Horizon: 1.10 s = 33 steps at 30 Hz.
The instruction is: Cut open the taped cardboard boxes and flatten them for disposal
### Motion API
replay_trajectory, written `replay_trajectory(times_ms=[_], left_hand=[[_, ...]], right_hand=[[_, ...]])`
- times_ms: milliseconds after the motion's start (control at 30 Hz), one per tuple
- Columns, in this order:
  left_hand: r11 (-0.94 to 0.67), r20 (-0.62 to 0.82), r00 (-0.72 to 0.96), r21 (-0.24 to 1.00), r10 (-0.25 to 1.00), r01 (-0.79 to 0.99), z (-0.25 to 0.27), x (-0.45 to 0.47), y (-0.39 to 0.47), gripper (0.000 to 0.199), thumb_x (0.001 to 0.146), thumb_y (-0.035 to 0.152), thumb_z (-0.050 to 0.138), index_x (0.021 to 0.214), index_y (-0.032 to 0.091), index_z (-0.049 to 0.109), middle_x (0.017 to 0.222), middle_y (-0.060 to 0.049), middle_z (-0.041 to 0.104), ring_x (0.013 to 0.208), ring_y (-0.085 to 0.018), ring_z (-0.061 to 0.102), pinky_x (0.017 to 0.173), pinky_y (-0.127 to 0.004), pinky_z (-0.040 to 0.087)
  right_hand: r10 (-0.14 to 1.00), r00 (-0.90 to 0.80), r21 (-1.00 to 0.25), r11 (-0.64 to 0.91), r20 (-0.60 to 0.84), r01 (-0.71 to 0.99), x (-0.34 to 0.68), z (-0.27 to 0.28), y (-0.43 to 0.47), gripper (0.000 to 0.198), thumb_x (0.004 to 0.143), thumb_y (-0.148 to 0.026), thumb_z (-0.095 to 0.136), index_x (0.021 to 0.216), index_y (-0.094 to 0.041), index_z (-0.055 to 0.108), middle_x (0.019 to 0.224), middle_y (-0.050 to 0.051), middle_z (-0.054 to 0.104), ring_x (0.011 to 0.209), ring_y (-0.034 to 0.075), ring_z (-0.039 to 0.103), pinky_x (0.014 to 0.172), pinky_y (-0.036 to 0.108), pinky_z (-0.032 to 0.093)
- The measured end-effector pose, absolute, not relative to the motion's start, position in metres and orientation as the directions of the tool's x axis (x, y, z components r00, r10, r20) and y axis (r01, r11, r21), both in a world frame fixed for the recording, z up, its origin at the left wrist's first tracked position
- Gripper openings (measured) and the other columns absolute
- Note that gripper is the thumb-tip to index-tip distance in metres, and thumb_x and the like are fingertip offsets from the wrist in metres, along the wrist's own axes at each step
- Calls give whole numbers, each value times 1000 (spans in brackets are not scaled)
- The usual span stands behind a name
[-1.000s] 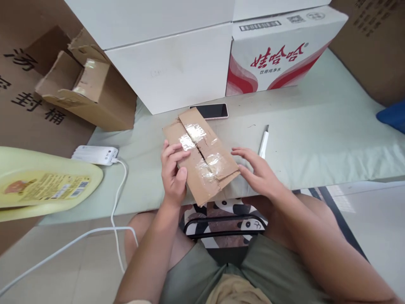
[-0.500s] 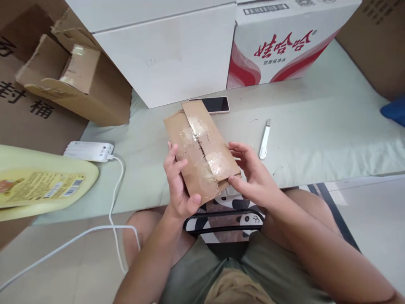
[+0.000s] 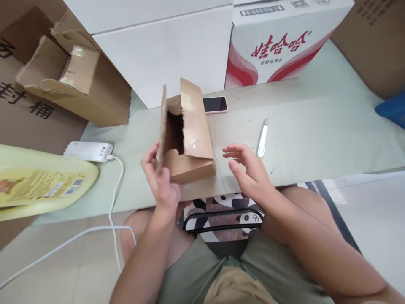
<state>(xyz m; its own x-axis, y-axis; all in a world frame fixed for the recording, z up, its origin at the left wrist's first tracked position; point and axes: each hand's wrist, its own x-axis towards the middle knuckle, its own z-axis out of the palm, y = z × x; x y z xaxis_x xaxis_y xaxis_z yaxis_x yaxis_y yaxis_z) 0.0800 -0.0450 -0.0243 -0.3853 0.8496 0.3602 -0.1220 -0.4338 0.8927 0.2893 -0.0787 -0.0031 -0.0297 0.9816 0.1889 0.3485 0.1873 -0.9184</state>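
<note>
A small brown cardboard box (image 3: pixel 198 166) stands on the pale green cloth in front of me. Its left flap is raised, the right flap leans partly over the top, and the inside is dark. Clear tape shows on the right flap. My left hand (image 3: pixel 162 183) grips the near end of the left flap, thumb at its edge and fingers behind it. To the right of the box, my right hand (image 3: pixel 248 169) is held in the air, fingers apart and curved, touching nothing. A white utility knife (image 3: pixel 262 139) lies just beyond it.
Behind the box lie a phone (image 3: pixel 215 104) and large white cartons (image 3: pixel 177 55). At left are an open carton (image 3: pixel 104 90), a white power bank (image 3: pixel 88 151) with a cable, and a yellow jug (image 3: pixel 47 181). A blue object (image 3: pixel 392 110) sits at far right.
The box's flaps have come up from nearly closed, and it now stands on the cloth. My right hand has let go of it; my left hand has shifted left with the flap.
</note>
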Motion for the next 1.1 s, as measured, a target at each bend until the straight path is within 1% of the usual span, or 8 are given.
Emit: replay_trajectory(times_ms=[133,267,400,533,700,833,967,1100], left_hand=[[-254,24,-466,862,885,-438,-12,76,-35,41,87,57,58,101,21,72,114,-7,76,125,-28,65,106,-37,54],[20,-214,-396,898,893,-439,-21,64,-30,27,77,42,71,96,23,70,101,-3,77,102,-23,73,79,-29,60],[-38,-30,-413,987,910,-154,-30,59,-29,48,62,26,88,105,25,68,120,-4,73,114,-21,69,92,-29,58],[-18,22,-330,1000,944,17,-30,62,-28,38,72,36,83,105,22,70,121,-10,73,118,-25,68,102,-36,55],[47,-52,-297,999,954,-24,-34,66,-29,35,80,34,71,114,25,68,122,-6,73,120,-23,66,103,-33,51],[62,-73,-147,995,986,-79,-39,62,-30,37,82,44,70,113,25,66,124,-5,71,127,-25,61,107,-32,46],[-48,34,-148,994,988,-96,-37,61,-30,43,78,54,75,109,26,65,111,-3,71,111,-23,66,96,-30,50],[-158,133,-133,968,982,-197,-29,65,-35,52,66,58,81,106,25,69,98,-3,73,93,-24,70,84,-32,55]], right_hand=[[998,-60,-785,25,-15,618,294,-11,-72,36,93,-38,53,120,-17,62,128,18,69,125,35,63,106,55,51],[981,-192,-787,128,12,603,299,-14,-67,29,92,-36,51,105,-17,69,117,16,72,117,34,66,103,51,52],[981,-25,-858,180,193,481,307,-7,-67,33,94,-40,53,117,-20,65,126,14,69,119,33,64,100,49,54],[978,14,-889,182,207,420,314,-3,-73,32,97,-40,49,117,-22,65,124,12,70,118,33,64,100,53,54],[987,-123,-886,151,108,438,312,-7,-79,37,87,-48,64,113,-21,65,103,12,71,110,36,65,99,59,53],[998,19,-892,50,66,450,310,-10,-76,41,81,-49,73,110,-21,64,89,9,69,105,36,67,98,61,52],[955,228,-893,69,187,444,314,-10,-72,53,74,-48,81,115,-21,62,107,12,70,111,35,65,97,55,53],[920,368,-963,36,137,268,323,-10,-71,41,85,-55,67,107,-21,65,104,11,73,99,30,69,88,48,57]])
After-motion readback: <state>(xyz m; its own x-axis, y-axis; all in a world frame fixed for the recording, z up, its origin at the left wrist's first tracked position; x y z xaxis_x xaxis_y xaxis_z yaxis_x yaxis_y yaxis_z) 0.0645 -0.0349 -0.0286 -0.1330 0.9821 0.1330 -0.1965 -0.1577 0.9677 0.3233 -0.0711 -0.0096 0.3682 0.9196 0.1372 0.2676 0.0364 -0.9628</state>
